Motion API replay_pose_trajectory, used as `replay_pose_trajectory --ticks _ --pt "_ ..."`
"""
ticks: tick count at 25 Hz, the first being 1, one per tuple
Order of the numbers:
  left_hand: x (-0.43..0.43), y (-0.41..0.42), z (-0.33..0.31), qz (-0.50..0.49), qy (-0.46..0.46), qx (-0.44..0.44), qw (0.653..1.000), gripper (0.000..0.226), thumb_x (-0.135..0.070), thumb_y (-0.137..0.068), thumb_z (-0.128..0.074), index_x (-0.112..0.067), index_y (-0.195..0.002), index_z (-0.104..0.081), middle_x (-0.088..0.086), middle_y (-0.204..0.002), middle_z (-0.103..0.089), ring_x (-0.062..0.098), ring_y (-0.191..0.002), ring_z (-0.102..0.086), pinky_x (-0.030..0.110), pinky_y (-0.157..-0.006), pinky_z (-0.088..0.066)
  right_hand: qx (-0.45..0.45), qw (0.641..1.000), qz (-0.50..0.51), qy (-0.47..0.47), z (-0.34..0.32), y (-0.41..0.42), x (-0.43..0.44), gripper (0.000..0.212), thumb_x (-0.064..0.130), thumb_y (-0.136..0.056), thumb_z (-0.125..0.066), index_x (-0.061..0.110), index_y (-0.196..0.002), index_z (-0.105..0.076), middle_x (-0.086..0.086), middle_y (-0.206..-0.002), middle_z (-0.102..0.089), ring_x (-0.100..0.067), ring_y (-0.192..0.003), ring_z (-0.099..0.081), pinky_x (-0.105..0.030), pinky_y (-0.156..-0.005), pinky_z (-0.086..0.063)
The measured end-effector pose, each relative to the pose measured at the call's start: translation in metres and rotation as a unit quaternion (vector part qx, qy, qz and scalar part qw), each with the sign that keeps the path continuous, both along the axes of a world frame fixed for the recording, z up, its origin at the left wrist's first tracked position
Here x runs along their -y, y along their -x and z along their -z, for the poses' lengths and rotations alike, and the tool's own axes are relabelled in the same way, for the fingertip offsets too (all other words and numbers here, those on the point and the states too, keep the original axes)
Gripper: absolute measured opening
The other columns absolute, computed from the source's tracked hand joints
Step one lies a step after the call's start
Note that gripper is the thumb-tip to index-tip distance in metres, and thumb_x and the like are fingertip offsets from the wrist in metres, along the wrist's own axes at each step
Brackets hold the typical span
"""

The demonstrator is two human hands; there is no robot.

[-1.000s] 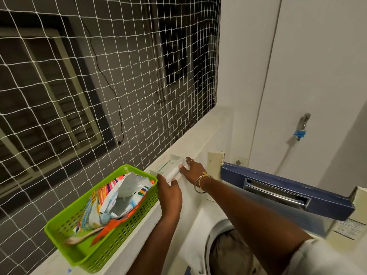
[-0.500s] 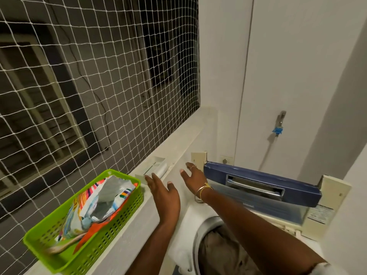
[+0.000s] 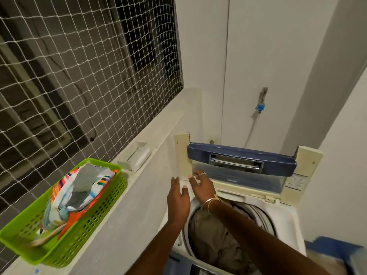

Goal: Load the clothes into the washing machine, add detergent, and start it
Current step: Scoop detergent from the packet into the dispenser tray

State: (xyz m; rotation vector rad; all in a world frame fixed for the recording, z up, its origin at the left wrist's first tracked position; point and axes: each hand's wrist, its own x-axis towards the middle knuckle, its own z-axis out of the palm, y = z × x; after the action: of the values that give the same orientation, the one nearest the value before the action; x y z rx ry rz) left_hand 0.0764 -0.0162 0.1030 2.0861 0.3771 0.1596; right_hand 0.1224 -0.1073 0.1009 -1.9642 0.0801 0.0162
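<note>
Indoor light is even and moderate; dark beyond the netting (image 3: 79, 76). Soft shadow falls on the wall (image 3: 278, 56). My hands and bottom-right corner show motion blur; edges bow from wide-angle distortion.

Beside you, the white ledge (image 3: 158, 132) under the netted window carries a green perforated basket (image 3: 83, 225) at its near end, and farther along a white detergent drawer tray (image 3: 137, 157), just apart from the basket.

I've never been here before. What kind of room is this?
Probably a laundry corner on a balcony or utility area. A white top-loading washing machine stands open with beige clothes inside, a water tap with a blue fitting is on the wall, and white safety netting covers the opening.
</note>
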Motion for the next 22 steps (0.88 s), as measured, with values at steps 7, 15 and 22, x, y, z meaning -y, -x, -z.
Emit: replay_pose_trajectory --ticks 7,15,22 --pt "0.016 0.016 0.008 0.125 0.031 -0.043 0.991 0.042 -0.034 -0.104 -0.042 -0.023 -0.145 -0.044 0.001 -0.152 -0.045 0.020 -0.138 -0.043 0.029 -0.115 -0.027 -0.008 0.997 0.074 0.036 0.021 0.037 0.043 0.040 0.035 -0.098 -0.055 0.017 -0.134 -0.056 -0.004 -0.134 -0.061 -0.021 -0.123 -0.057 -0.029 -0.103 -0.042" --pt "-0.028 0.016 -0.064 0.183 0.032 0.043 0.982 0.037 -0.029 -0.104 -0.044 -0.018 -0.138 -0.052 0.005 -0.140 -0.057 0.022 -0.126 -0.055 0.022 -0.098 -0.039 0.088 0.986 0.134 0.036 -0.023 0.055 -0.007 0.026 0.030 -0.098 -0.057 0.015 -0.119 -0.062 -0.007 -0.112 -0.070 -0.024 -0.101 -0.065 -0.025 -0.083 -0.043" --pt "-0.063 0.042 -0.146 0.156 0.080 0.131 0.976 0.034 -0.025 -0.103 -0.045 -0.018 -0.133 -0.057 0.003 -0.130 -0.064 0.015 -0.112 -0.061 0.019 -0.089 -0.043 0.180 0.973 0.138 -0.043 -0.090 0.075 -0.076 0.014 0.020 -0.097 -0.056 0.019 -0.110 -0.061 0.008 -0.092 -0.066 -0.004 -0.082 -0.062 -0.022 -0.071 -0.049"
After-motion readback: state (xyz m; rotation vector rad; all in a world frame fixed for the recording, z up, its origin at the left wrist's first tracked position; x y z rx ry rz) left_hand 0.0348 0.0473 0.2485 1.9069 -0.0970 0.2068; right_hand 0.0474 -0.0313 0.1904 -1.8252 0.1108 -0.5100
